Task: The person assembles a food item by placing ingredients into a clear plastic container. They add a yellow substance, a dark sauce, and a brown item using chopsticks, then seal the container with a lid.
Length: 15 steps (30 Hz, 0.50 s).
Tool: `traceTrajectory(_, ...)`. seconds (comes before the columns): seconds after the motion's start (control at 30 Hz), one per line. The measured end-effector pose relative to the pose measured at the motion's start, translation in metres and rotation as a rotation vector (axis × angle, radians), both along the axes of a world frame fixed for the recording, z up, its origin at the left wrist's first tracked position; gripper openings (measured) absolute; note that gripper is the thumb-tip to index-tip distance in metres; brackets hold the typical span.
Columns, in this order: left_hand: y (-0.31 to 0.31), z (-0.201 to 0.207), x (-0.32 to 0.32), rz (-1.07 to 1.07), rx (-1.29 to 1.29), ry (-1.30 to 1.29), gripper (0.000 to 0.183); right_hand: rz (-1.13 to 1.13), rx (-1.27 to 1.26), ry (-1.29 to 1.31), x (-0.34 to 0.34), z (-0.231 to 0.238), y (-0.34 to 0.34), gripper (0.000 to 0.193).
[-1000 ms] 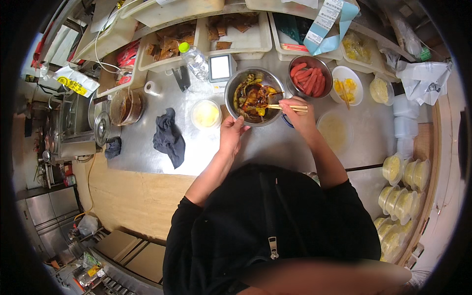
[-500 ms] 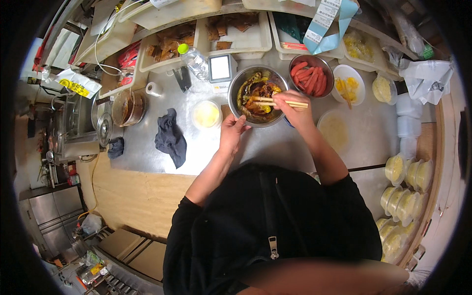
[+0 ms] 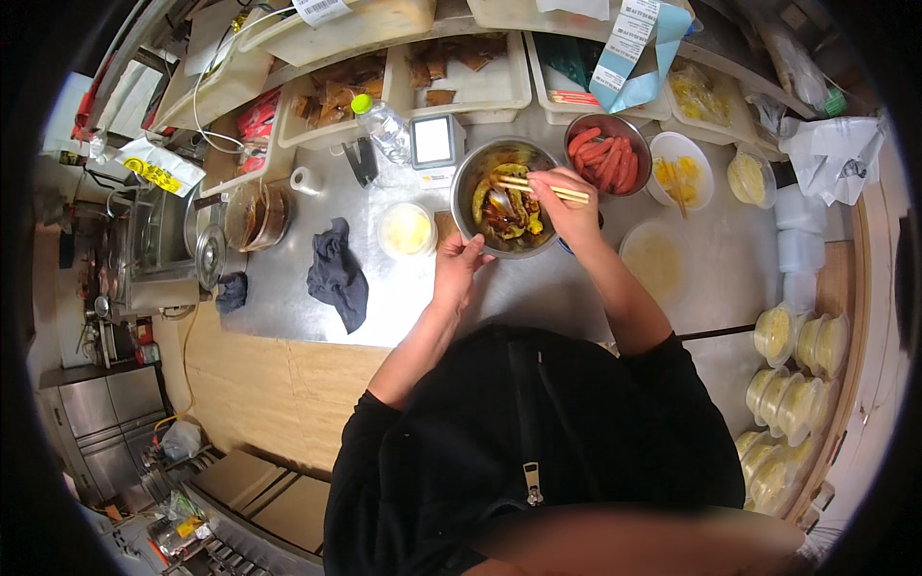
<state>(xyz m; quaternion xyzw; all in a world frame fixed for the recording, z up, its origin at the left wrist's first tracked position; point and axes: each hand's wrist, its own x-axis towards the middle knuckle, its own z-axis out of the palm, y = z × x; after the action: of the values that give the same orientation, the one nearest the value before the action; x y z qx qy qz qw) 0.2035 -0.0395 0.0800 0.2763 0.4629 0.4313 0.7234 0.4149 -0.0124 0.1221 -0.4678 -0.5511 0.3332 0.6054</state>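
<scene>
My left hand (image 3: 459,267) grips the near-left rim of a steel mixing bowl (image 3: 462,192), its thumb on the edge. The bowl holds yellow-green food pieces (image 3: 521,224) coated in dark brown sauce. Closed round a pair of wooden chopsticks (image 3: 516,183), my right hand (image 3: 569,206) hovers over the bowl's right side. The chopstick tips are inside the bowl, at the food. To the right stands a steel bowl of red sausages (image 3: 603,158). Left of the mixing bowl sits a round tub with pale yellow contents (image 3: 406,230).
A white bowl (image 3: 709,182) with yellow food and chopsticks stands at right, near a round translucent lid (image 3: 653,259). A dark cloth (image 3: 336,278), a scale display (image 3: 432,142) and a plastic bottle (image 3: 386,130) are left. Bins (image 3: 471,108) line the back; noodle-like tubs (image 3: 792,403) stack at right.
My right hand has shifted a little up and left with the chopsticks. The food in the bowl has been moved around. My left hand keeps its hold on the rim.
</scene>
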Motion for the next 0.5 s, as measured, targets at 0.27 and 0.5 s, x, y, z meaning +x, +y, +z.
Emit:
traceTrajectory(0.27, -0.002, 0.008, 0.0, 0.051, 0.014, 0.023, 0.011, -0.053, -0.16, -0.01, 0.013, 0.007, -0.012, 0.012)
traceTrajectory(0.5, -0.005, 0.008, 0.005, 0.071, 0.041, 0.014, 0.009, -0.201, -0.135, 0.157, 0.003, -0.008, -0.008, 0.018)
